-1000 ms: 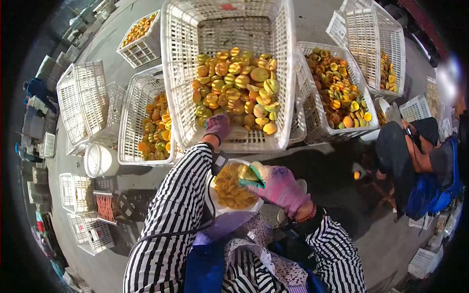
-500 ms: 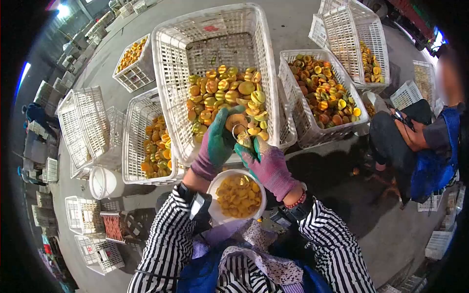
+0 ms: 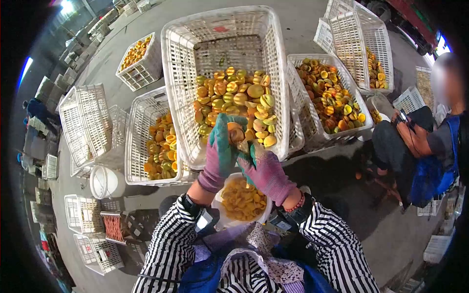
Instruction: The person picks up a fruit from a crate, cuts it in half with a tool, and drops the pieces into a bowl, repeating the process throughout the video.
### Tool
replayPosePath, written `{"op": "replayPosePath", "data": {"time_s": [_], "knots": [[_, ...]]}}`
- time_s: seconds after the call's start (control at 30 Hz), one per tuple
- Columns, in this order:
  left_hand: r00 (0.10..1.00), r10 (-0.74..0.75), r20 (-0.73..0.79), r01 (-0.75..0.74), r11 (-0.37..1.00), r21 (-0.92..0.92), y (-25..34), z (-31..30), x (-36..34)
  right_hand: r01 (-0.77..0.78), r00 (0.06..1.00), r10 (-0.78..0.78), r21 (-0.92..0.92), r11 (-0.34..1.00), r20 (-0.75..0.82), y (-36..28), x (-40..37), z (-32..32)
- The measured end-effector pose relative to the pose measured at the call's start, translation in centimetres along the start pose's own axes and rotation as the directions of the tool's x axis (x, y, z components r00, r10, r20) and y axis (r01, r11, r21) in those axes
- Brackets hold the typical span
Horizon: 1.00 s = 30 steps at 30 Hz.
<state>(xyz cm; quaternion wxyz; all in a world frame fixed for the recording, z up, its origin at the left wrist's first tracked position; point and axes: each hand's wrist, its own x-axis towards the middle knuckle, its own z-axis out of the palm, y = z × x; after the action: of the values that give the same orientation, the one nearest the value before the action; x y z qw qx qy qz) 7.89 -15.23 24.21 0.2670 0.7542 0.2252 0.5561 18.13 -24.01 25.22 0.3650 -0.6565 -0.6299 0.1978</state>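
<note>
My left hand (image 3: 221,154), in a green and purple glove, is closed round a halved peach (image 3: 236,134) with its orange side showing. Against it, my right hand (image 3: 269,172), gloved alike, is closed on a ring-ended metal pitting tool, now mostly hidden by fingers and fruit. Just beyond both hands, a tilted white crate (image 3: 172,105) holds many halved peaches (image 3: 233,95). Beneath the hands sits a white tub (image 3: 268,209) with yellow fruit pieces (image 3: 243,199) in it.
Another crate of peach halves (image 3: 131,158) stands left, and one more (image 3: 298,88) stands right. A white bucket (image 3: 108,183) is at the lower left. A seated co-worker (image 3: 430,141) is at the right. Stacked crates (image 3: 85,119) stand further left.
Both hands have drawn closer together over the peach half, and the tool's metal ring, visible before, is now hidden. The view has shifted slightly, so the crates appear further right.
</note>
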Motion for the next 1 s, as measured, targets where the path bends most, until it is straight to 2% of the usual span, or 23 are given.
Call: {"op": "replayPosePath", "data": {"time_s": [0.07, 0.1, 0.13, 0.17, 0.2, 0.23, 0.27, 0.4, 0.47, 0.5, 0.57, 0.6, 0.63, 0.7, 0.73, 0.77, 0.8, 0.83, 0.87, 0.9, 0.93, 0.97, 1.0], "knots": [[0.996, 0.048, 0.076, -0.046, 0.999, -0.024, 0.6, -0.9, 0.8, -0.038, 0.996, 0.025, 0.155, 0.987, 0.086, 0.8, -0.1, 0.3], [0.997, 0.039, 0.06, -0.048, 0.986, 0.158, -0.4, -0.8, 0.4, -0.08, 0.985, 0.029, 0.3, 0.951, 0.17, 1.0, 0.3, 0.3], [0.932, -0.311, 0.184, 0.326, 0.944, -0.058, -0.8, -1.2, -0.2, 0.032, 0.998, -0.045, 0.31, 0.95, 0.035, 0.4, 0.0, 0.0], [0.982, -0.006, 0.19, -0.046, 0.962, 0.269, -0.8, -1.8, -1.2, 0.088, 0.996, -0.091, 0.445, 0.891, -0.013, 1.4, 0.2, 1.2], [0.952, 0.307, -0.009, -0.278, 0.871, 0.405, -1.0, -0.8, 0.4, -0.389, 0.889, 0.144, 0.554, 0.736, 0.434, -0.1, 0.4, -1.0], [0.999, -0.002, 0.046, -0.003, 0.995, 0.101, -0.5, -1.5, 0.7, -0.462, 0.85, 0.081, 0.662, 0.589, 0.521, 0.2, 0.4, -1.2], [0.939, -0.281, 0.199, 0.318, 0.929, -0.189, 0.5, -2.1, 0.6, -0.547, 0.801, 0.01, 0.725, 0.418, 0.599, 0.1, 0.1, -1.3], [0.961, -0.176, 0.215, 0.224, 0.948, -0.228, 1.4, -2.3, 0.7, -0.318, 0.895, -0.073, 0.746, 0.585, 0.44, -0.5, -0.5, -1.8], [0.969, 0.228, 0.094, -0.234, 0.971, 0.052, 1.0, -2.3, 0.3, -0.567, 0.745, -0.15, 0.737, 0.368, 0.649, 0.0, -0.5, -2.4], [0.968, 0.232, 0.091, -0.237, 0.97, 0.05, 1.0, -2.5, 0.3, -0.55, 0.718, -0.158, 0.691, 0.47, 0.678, 0.3, -0.5, -2.8], [0.926, 0.012, 0.378, 0.174, 0.873, -0.455, 1.1, -3.2, 0.4, -0.554, 0.713, -0.152, 0.683, 0.476, 0.684, 0.4, -1.3, -2.5], [0.926, 0.012, 0.378, 0.174, 0.874, -0.455, 1.9, -3.4, 0.9, -0.563, 0.707, -0.147, 0.677, 0.474, 0.692, 0.7, -1.9, -2.0], [0.938, 0.13, 0.32, -0.007, 0.934, -0.358, 2.9, -3.8, 1.1, -0.673, 0.649, -0.211, 0.681, 0.29, 0.731, 2.5, -2.8, -0.8], [0.903, 0.323, 0.284, -0.325, 0.945, -0.042, 2.4, -4.2, 1.1, -0.791, 0.562, -0.172, 0.587, 0.172, 0.809, 3.7, -3.6, -0.4], [0.921, -0.026, 0.388, -0.02, 0.993, 0.114, 1.5, -5.3, 0.3, -0.878, 0.465, -0.152, 0.476, 0.051, 0.872, 4.0, -4.2, -0.8], [0.934, 0.087, 0.348, -0.183, 0.95, 0.253, 1.4, -6.5, 0.7, -0.722, 0.472, 0.005, 0.383, 0.577, 0.882, 0.7, -3.3, -2.3], [0.937, -0.099, 0.335, 0.155, 0.977, -0.144, -1.9, -7.8, 0.8, -0.517, 0.63, -0.069, 0.484, 0.706, 0.773, -0.5, -3.9, -2.3], [0.935, -0.34, 0.101, 0.351, 0.928, -0.128, -0.1, -8.9, 0.5, -0.254, 0.699, -0.089, 0.363, 0.896, 0.709, 2.0, -5.2, 0.2], [0.872, -0.464, 0.158, 0.484, 0.865, -0.134, 0.0, -10.9, 1.7, 0.043, 0.75, -0.154, 0.184, 0.982, 0.643, 4.5, -5.9, 2.4], [0.933, -0.357, 0.041, 0.354, 0.933, 0.068, -1.1, -12.8, 1.4, 0.03, 0.748, -0.147, 0.188, 0.982, 0.647, 4.4, -6.5, 2.8], [0.976, -0.212, -0.044, 0.215, 0.935, 0.282, -2.5, -14.5, 1.3, 0.078, 0.695, 0.05, -0.144, 0.986, 0.718, 4.2, -6.7, 3.1], [0.97, -0.213, -0.122, 0.245, 0.839, 0.485, -4.5, -16.2, 1.3, 0.148, 0.648, 0.261, -0.455, 0.878, 0.715, 4.1, -6.7, 3.3], [0.959, -0.2, -0.2, 0.283, 0.699, 0.657, -4.6, -16.4, 1.9, 0.14, 0.642, 0.267, -0.453, 0.88, 0.718, 4.1, -6.8, 3.1]]}}
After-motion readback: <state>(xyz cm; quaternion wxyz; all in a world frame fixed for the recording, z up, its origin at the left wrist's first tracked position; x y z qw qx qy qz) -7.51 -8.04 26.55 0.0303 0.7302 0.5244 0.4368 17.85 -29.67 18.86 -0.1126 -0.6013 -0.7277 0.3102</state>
